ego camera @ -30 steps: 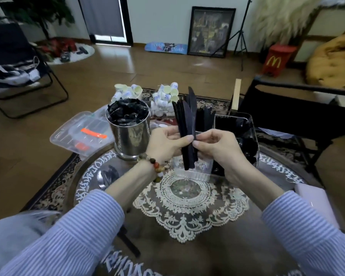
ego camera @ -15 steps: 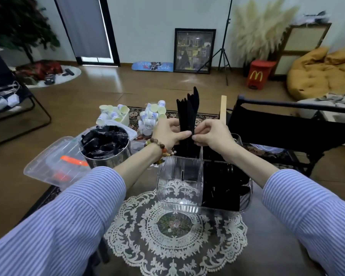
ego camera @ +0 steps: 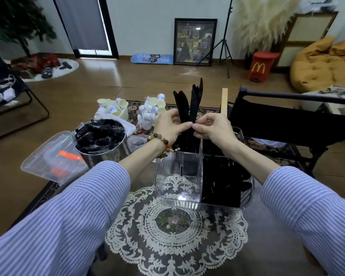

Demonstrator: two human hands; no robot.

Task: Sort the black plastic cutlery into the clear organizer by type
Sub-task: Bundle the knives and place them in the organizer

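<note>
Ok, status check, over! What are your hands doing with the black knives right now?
Left hand and right hand both grip the knife bundle, upright above the clear organizer. Front-left compartment empty, right side holds cutlery. Nothing blocking.

We see a bundle of black plastic knives (ego camera: 189, 104) standing upright, blade tips up, their lower ends reaching down into the far left part of the clear organizer (ego camera: 177, 176). The organizer is a ribbed, transparent box split by dividers; its near left compartment shows only the lace beneath, while the right side is packed with black cutlery (ego camera: 221, 182).
</note>
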